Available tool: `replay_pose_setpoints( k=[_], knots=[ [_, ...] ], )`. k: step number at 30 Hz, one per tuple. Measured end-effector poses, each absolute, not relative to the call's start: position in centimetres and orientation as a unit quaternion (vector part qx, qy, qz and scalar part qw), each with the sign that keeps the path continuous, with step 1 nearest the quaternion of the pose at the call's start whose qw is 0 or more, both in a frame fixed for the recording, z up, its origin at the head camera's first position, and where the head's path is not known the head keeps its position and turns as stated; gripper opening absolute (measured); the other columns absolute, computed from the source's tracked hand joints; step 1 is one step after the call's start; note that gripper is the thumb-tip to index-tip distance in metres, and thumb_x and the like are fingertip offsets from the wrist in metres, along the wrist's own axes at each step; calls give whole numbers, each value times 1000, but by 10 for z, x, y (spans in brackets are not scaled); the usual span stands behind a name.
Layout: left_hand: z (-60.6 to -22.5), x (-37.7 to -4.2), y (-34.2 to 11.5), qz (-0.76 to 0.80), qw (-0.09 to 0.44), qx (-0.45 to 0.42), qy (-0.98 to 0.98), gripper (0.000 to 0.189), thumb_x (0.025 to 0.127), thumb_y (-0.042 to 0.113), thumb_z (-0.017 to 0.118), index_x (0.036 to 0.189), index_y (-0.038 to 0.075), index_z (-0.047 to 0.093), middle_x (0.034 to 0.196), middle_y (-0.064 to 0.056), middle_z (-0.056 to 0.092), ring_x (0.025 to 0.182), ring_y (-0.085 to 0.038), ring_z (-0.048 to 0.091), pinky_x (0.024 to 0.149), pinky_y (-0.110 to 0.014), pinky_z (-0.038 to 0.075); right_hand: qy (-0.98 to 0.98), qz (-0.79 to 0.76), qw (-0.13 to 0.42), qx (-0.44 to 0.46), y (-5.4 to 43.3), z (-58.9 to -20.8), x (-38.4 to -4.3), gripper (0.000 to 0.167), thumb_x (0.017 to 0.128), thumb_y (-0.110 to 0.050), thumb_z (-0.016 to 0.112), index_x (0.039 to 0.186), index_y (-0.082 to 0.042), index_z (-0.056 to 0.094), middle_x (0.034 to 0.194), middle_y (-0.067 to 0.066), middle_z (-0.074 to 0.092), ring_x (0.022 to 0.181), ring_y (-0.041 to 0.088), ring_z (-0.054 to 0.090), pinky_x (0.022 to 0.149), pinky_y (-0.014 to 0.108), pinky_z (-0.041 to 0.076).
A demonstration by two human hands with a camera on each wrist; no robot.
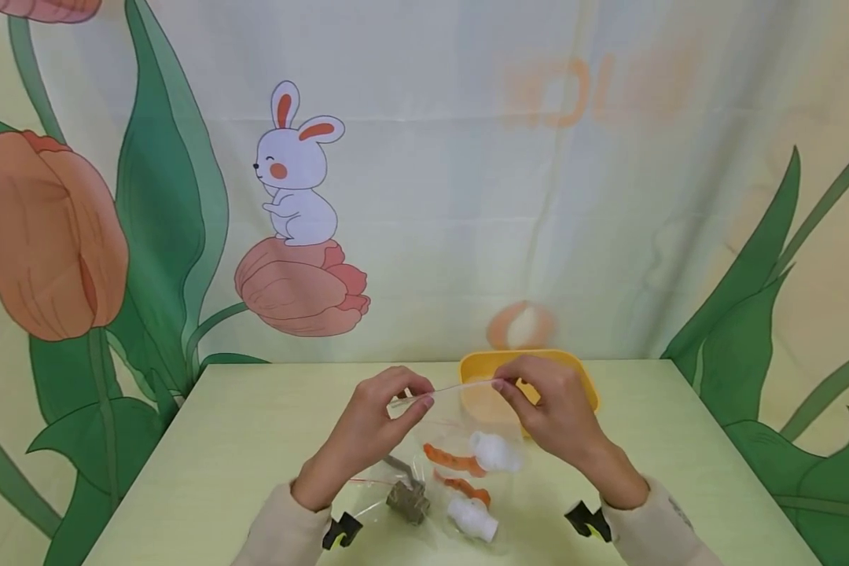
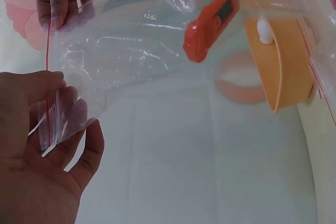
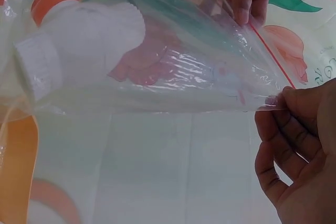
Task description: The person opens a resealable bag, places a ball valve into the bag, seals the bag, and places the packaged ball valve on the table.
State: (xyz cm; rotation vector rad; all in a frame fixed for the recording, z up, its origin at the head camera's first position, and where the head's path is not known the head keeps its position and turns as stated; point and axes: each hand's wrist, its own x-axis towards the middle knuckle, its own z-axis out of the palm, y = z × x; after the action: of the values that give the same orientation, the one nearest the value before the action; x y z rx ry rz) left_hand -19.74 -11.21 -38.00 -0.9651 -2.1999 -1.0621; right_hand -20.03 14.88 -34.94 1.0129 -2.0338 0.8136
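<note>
A clear zip-lock bag (image 2: 121,51) with a red seal line hangs between my two hands. My left hand (image 1: 378,413) pinches one end of its top edge between thumb and fingers. At the other end of that edge, my right hand (image 1: 555,405) pinches the corner. Inside the lower part of the bag lie a white bottle-shaped piece (image 3: 89,40) and an orange toothed strip (image 2: 210,24). Whether the seal is closed cannot be told.
Below on the pale green table (image 1: 240,440) lie another white piece (image 1: 472,519) with an orange strip (image 1: 467,489), and a bagged grey-brown piece (image 1: 408,501). A yellow tray (image 1: 590,385) stands behind my right hand, near the curtain (image 1: 431,196).
</note>
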Motion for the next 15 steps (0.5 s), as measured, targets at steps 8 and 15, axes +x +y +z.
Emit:
replay_pose_setpoints(
  k=[8, 15],
  knots=[
    [-378, -195, -107, -389, 268, -353, -808, 8, 95, 16, 65, 93, 9, 68, 86, 3, 66, 82, -8, 60, 72, -24, 53, -796, 312, 351, 381, 146, -351, -198, 12, 81, -3, 77, 87, -12, 71, 82, -4, 71, 70, 9, 61, 66, 25, 54],
    [-380, -196, -113, -387, 266, -334, -817, 5, 94, 17, 67, 93, 12, 67, 85, 6, 65, 82, -7, 60, 71, -26, 52, -790, 313, 360, 386, 148, -349, -199, 14, 80, -1, 77, 88, -10, 71, 82, -3, 71, 71, 10, 64, 66, 29, 55]
  ],
)
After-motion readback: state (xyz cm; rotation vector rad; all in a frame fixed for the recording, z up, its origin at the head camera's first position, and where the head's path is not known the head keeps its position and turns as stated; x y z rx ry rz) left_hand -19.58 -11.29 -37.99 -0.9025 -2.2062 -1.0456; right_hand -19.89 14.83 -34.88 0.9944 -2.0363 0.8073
